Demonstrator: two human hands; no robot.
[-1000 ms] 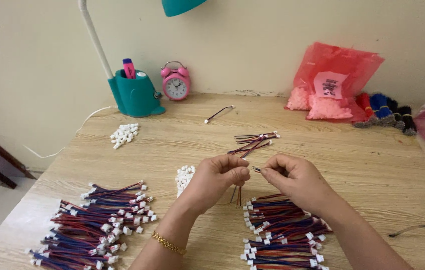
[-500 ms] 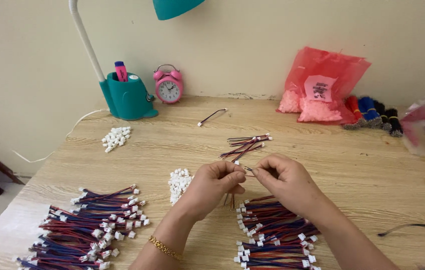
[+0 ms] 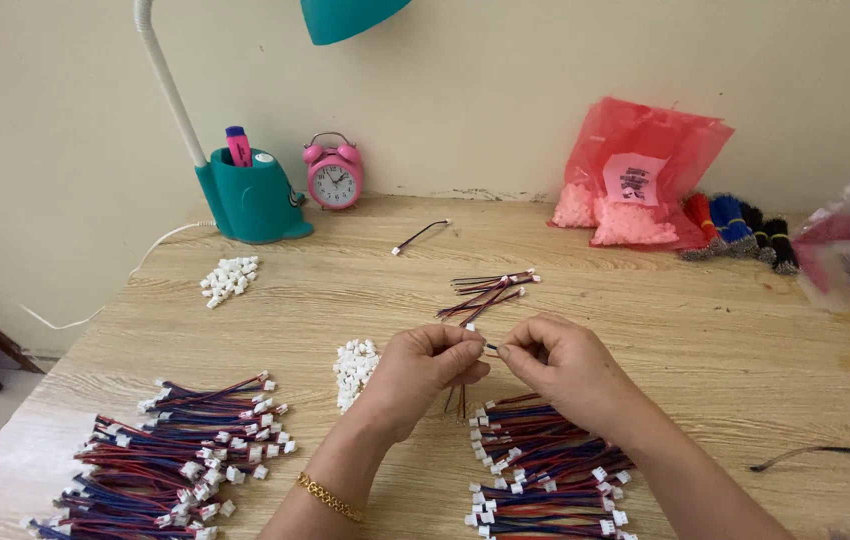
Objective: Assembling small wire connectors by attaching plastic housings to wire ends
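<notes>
Thin wire (image 3: 459,400), mostly hidden, is pinched between both hands' fingers: left hand (image 3: 423,372), right hand (image 3: 563,366). Teal cup (image 3: 253,200) holds a pink marker (image 3: 238,146); red bag (image 3: 645,170) holds white bits.

A table (image 3: 705,330) fills the frame. Two hands (image 3: 425,372) (image 3: 560,365) meet at centre, fingertips touching. Wire piles lie lower left (image 3: 180,455) and lower centre (image 3: 540,465). Connector heaps sit left of the hands (image 3: 353,368) and upper left (image 3: 229,279). Lamp base (image 3: 250,197) and clock (image 3: 333,172) stand at the back; bag (image 3: 640,170) upper right.
</notes>
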